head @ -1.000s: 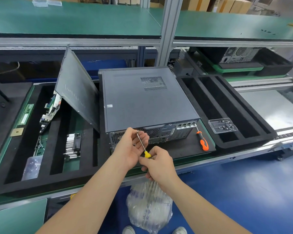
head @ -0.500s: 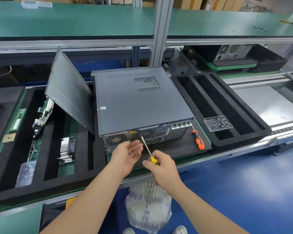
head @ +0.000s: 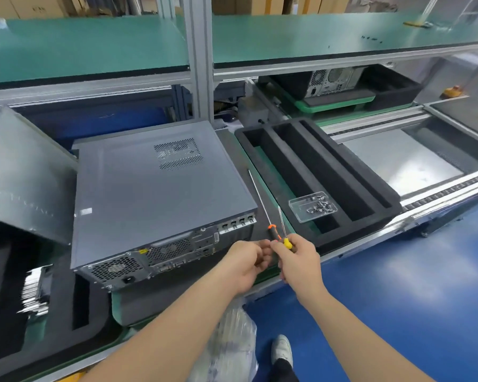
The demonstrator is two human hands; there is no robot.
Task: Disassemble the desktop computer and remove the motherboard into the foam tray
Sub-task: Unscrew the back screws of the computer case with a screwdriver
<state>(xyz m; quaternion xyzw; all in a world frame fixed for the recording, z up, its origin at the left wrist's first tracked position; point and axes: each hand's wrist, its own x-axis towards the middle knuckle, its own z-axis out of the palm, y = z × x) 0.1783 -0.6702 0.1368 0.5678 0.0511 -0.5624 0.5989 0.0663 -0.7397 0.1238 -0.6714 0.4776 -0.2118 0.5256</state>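
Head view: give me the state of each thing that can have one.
desktop computer: on its side, cover closed.
yellow screwdriver: gripped by right hand, shaft raised.
orange screwdriver: lying loose beside the desktop computer.
screw box: open, screws inside.
foam tray: no motherboard visible.
left hand: fingers curled; contents unclear.
side panel: leaning, tilted.

- The desktop computer [head: 160, 194] is a grey metal case lying flat on its side, left of centre on the bench. Its top panel is on and closed, with a mesh vent patch toward the far end. The rear face, with fan grilles and ports, is turned to the near edge.
- The foam tray [head: 356, 230] is black, with three long slots running near to far, just right of the computer.
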